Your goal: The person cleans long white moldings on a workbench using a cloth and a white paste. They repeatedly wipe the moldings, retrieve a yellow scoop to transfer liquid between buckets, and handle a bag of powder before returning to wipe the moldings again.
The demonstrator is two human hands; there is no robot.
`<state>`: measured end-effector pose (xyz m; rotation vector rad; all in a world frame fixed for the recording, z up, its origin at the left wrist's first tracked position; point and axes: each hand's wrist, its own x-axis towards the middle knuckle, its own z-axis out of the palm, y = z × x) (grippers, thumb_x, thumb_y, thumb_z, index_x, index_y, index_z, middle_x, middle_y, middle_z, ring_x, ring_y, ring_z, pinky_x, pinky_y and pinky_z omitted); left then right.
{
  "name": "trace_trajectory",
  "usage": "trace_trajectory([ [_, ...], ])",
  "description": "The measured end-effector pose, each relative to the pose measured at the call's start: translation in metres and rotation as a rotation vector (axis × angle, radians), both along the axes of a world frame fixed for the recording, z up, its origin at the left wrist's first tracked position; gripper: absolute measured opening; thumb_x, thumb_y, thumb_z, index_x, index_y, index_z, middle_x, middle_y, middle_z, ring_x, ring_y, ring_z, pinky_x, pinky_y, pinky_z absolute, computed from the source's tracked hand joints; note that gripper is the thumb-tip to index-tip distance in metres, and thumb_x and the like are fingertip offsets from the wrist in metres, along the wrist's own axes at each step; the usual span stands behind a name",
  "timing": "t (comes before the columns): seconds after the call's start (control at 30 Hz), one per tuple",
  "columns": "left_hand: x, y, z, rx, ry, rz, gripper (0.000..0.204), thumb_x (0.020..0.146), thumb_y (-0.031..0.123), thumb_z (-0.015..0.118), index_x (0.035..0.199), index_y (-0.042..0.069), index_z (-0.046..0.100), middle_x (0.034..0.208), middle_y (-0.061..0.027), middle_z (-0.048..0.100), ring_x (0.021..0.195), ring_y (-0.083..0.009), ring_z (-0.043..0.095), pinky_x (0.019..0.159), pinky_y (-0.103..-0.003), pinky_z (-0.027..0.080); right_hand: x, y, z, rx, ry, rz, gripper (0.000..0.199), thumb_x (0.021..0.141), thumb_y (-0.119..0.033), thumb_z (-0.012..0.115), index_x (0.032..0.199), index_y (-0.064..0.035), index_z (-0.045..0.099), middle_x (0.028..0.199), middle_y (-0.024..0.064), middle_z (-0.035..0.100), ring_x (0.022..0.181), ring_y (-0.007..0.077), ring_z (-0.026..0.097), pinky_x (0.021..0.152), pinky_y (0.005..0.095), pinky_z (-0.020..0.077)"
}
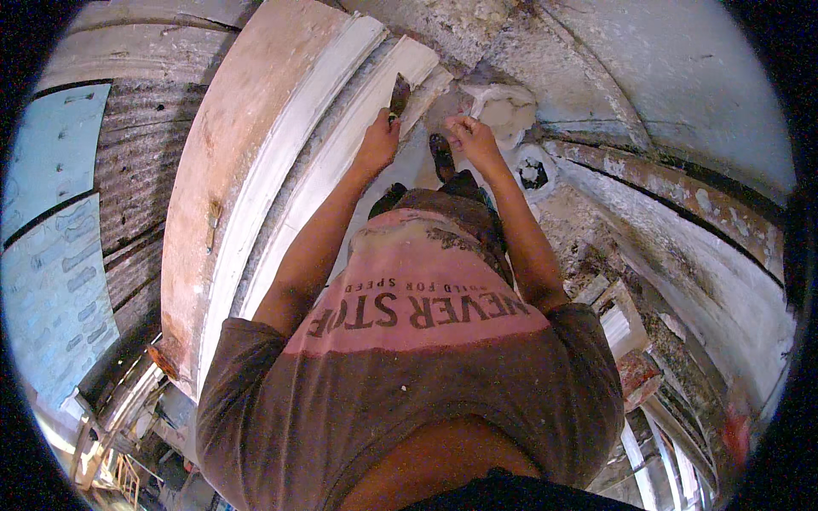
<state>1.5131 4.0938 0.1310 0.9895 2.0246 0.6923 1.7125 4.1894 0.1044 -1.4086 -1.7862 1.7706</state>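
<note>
The dark, flat-bladed putty knife (399, 92) stands at the top middle of the view, its blade against the white plastered moulding strip (341, 145) that runs along the wall. Your left hand (379, 136) is closed around its handle, arm stretched out ahead of you. Your right hand (471, 140) is just beside it, fingers pinched together at a lump of white plaster (509, 106) on the rough grey wall; you cannot tell whether it holds anything. Between your arms your dark shoes (441, 157) show below. Left of the moulding runs a wide reddish-brown worn board (226, 170), and beyond it a grey corrugated metal sheet (136, 170). Your brown and pink printed T-shirt (409, 358) fills the lower part.
</note>
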Motion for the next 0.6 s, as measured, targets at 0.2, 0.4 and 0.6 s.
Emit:
trace_trajectory([
  [0.2, 0.009, 0.027, 0.003, -0.007, 0.070, 0.014, 0.027, 0.089, 0.015, 0.047, 0.107, -0.004, 0.040, 0.085, -0.0360, 0.058, 0.083, -0.0513, 0.057, 0.072, -0.056, 0.045, -0.011, 0.009, 0.000, 0.026, -0.037, 0.072, 0.036, 0.091, -0.038, 0.052, 0.104, -0.0064, 0.063, 0.078, 0.0087, 0.065, 0.066, 0.0192, 0.060, 0.065, 0.0340, 0.0489],
  [0.4, 0.017, 0.032, -0.009, -0.003, 0.110, -0.029, 0.028, 0.085, 0.012, 0.049, 0.103, -0.007, 0.041, 0.085, -0.0341, 0.059, 0.083, -0.0516, 0.057, 0.071, -0.055, 0.045, -0.010, 0.021, -0.025, -0.082, -0.005, 0.064, 0.029, 0.091, -0.027, 0.055, 0.105, -0.0039, 0.062, 0.093, 0.0048, 0.066, 0.073, 0.0123, 0.061, 0.062, 0.0257, 0.0506],
  [0.6, 0.016, 0.086, -0.009, 0.010, 0.056, -0.006, 0.030, 0.084, 0.015, 0.048, 0.101, -0.010, 0.044, 0.086, -0.0332, 0.059, 0.076, -0.0484, 0.060, 0.061, -0.053, 0.048, -0.036, 0.014, -0.004, -0.716, 0.402, -0.241, 0.043, 0.093, -0.042, 0.045, 0.114, -0.0063, 0.054, 0.098, 0.0079, 0.062, 0.086, 0.0184, 0.060, 0.074, 0.0348, 0.0503],
])
